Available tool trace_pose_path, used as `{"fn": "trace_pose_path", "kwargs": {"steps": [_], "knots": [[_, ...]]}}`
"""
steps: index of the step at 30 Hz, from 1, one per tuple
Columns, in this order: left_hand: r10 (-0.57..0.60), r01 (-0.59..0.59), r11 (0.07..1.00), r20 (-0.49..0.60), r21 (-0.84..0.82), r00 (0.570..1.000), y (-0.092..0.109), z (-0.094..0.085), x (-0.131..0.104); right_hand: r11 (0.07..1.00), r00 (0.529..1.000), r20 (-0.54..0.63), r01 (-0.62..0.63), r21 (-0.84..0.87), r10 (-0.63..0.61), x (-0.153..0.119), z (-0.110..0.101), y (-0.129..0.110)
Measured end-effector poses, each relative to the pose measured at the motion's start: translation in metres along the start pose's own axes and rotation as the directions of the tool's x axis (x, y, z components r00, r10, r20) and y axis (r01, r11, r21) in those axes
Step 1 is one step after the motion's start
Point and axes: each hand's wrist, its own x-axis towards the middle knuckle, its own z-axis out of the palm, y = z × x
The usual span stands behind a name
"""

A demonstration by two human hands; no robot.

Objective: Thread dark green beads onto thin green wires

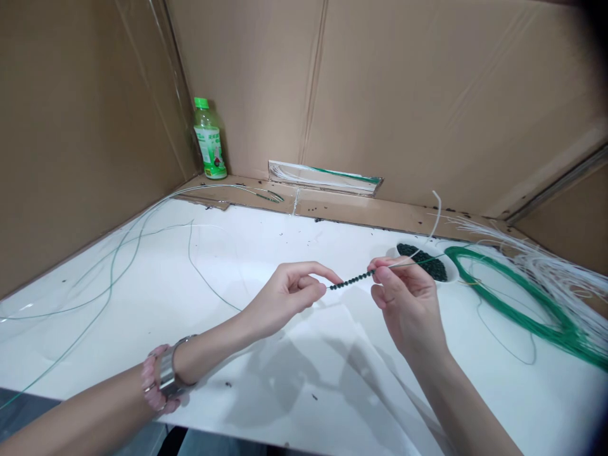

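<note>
A short row of dark green beads [351,280], threaded on a thin strand, stretches between my two hands above the white table. My left hand [297,292] pinches the strand at the row's left end, its index finger reaching along to the first beads. At the right end, the thumb and fingers of my right hand [403,291] are closed on the strand. A white strand [436,215] sticks up behind my right hand, and a green one runs off to the right. Just behind that hand stands a white bowl [452,269] of dark beads [422,258].
A coil of green wire [517,316] and a bundle of white strands [560,266] lie on the right. Loose green strands [111,278] cross the white table [156,329] at left. A green-capped bottle [209,142] stands by the cardboard wall [256,82]. Beads are scattered about.
</note>
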Motion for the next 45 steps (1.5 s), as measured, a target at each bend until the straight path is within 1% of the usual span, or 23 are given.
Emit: {"fn": "trace_pose_path", "kwargs": {"steps": [5,11,19,21,27,34,39,45], "knots": [[0.021,-0.021,1.000,0.004,0.019,1.000,0.000,0.003,-0.001,1.000,1.000,0.020,0.022,-0.004,-0.022,-0.002,0.000,0.001],[0.066,-0.058,0.996,-0.120,0.064,0.991,-0.005,0.009,-0.001,0.997,0.996,0.077,0.055,-0.062,-0.050,-0.006,0.002,0.005],[0.108,-0.093,0.991,-0.173,0.091,0.979,-0.002,0.010,-0.003,0.996,0.995,0.073,0.072,-0.045,-0.069,-0.005,0.002,0.003],[0.115,-0.102,0.991,-0.164,0.085,0.980,-0.002,0.010,-0.003,0.996,0.995,0.068,0.073,-0.043,-0.070,-0.005,0.003,0.002],[0.095,-0.094,0.995,-0.079,0.022,0.992,0.000,0.010,-0.002,0.997,0.994,0.083,0.070,-0.022,-0.068,-0.006,0.004,0.002],[0.065,-0.067,0.998,-0.066,-0.022,0.996,0.002,0.008,0.001,0.998,0.995,0.081,0.061,-0.018,-0.060,-0.006,0.005,0.000],[0.049,-0.050,0.999,-0.063,-0.007,0.997,0.002,0.008,0.001,0.997,0.994,0.083,0.072,-0.041,-0.068,-0.006,0.005,0.001],[0.053,-0.053,0.999,-0.053,0.005,0.997,0.000,0.007,0.001,0.997,0.993,0.098,0.073,-0.029,-0.070,-0.005,0.004,0.004]]}}
